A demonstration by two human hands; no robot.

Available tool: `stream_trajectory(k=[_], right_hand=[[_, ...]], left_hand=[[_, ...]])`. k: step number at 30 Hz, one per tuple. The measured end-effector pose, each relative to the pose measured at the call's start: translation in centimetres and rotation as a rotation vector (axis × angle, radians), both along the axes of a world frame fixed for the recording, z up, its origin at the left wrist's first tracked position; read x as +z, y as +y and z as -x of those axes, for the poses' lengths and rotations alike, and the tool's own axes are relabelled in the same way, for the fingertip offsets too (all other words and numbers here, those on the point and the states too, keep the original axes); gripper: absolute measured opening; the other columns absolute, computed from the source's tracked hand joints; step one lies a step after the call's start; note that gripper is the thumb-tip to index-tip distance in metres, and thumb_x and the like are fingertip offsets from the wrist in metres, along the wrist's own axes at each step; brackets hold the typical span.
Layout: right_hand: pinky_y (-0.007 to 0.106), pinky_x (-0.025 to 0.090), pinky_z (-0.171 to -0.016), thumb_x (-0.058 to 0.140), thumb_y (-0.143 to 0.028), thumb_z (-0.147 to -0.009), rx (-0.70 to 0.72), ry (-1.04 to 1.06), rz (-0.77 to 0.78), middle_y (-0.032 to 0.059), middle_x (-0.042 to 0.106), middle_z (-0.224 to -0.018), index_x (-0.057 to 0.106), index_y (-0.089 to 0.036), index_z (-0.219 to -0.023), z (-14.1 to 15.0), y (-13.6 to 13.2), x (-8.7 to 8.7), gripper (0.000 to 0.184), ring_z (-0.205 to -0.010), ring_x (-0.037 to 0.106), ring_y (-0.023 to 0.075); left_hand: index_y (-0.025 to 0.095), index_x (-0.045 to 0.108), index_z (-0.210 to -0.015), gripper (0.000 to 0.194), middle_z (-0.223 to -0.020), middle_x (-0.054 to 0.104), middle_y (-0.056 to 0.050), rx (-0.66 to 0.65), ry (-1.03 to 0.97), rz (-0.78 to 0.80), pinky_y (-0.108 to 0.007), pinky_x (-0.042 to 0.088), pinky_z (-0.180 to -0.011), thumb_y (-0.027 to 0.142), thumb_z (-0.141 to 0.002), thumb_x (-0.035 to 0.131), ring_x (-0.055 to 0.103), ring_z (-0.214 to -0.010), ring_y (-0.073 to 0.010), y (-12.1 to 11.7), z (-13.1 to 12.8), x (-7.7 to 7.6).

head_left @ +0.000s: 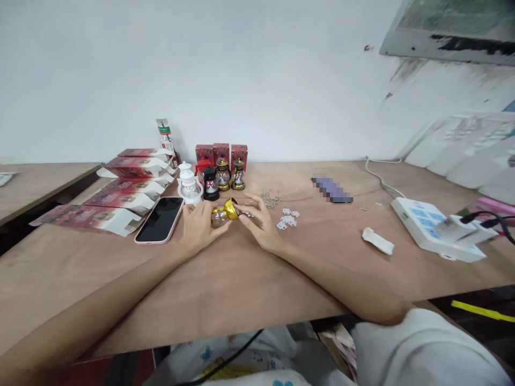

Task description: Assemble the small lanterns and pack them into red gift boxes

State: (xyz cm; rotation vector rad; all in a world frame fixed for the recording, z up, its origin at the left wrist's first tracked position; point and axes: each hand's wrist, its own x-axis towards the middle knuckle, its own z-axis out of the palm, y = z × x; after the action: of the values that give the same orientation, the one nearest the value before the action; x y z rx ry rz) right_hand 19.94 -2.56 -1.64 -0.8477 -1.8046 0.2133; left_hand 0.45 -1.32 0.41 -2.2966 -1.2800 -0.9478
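A small gold lantern (219, 215) with a clear body lies tilted on its side between my hands, its gold base (231, 209) turned to the right. My left hand (200, 224) is closed around the clear part. At the base, the thumb and a finger of my right hand (260, 222) pinch the rim, while its other fingers stick out; whether a small part sits between them is hidden. Just behind stand a white lantern (189, 184), a black one (210, 185), a red one (202, 166) and bronze-gold ones (238, 176). Small white square pieces (287, 219) lie right of my right hand, near thin metal pieces (271, 199).
Flattened red boxes (116, 198) overlap at the left, beside a phone (160, 220). Upright red boxes (221, 151) stand by the wall. Rightward are a blurred purple item (332, 190), a crumpled white piece (377, 241) and a white power strip (430, 225) with plugs.
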Motion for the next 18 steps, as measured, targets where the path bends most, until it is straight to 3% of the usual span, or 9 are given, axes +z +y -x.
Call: stream_trajectory(k=[4,9,18], right_hand=[[0.041,0.042,-0.097,0.043,-0.025,-0.093,-0.221,-0.052,0.016,0.0104,0.062,-0.112,0.062,-0.018,-0.108,-1.5,1.9,0.1,0.025,-0.108,0.054,0.0226],[0.043,0.036,-0.092,0.043,-0.005,-0.083,-0.502,-0.475,0.172,0.0136,0.069,-0.103,0.058,-0.012,-0.115,-3.6,3.6,-0.2,0.035,-0.112,0.049,0.0294],[0.039,0.03,-0.095,0.04,0.001,-0.083,-0.499,-0.857,0.007,0.0167,0.066,-0.112,0.057,-0.012,-0.116,-3.9,3.7,-0.1,0.039,-0.114,0.049,0.0267]], left_hand=[[0.017,0.053,-0.103,0.039,-0.098,0.07,-0.009,-0.025,-0.056,0.031,-0.039,0.031,-0.081,0.048,-0.079,0.057,0.064,-0.091,-0.0284,0.0,0.0,0.1],[0.02,0.051,-0.112,0.041,-0.1,0.07,-0.007,-0.059,-0.062,0.094,-0.04,0.03,-0.086,0.036,-0.076,0.061,0.065,-0.09,-0.0268,0.1,0.2,0.2],[0.018,0.047,-0.115,0.048,-0.113,0.067,-0.009,-0.149,-0.044,0.151,-0.04,0.031,-0.09,0.033,-0.072,0.063,0.061,-0.103,-0.0278,0.3,0.5,0.2]])
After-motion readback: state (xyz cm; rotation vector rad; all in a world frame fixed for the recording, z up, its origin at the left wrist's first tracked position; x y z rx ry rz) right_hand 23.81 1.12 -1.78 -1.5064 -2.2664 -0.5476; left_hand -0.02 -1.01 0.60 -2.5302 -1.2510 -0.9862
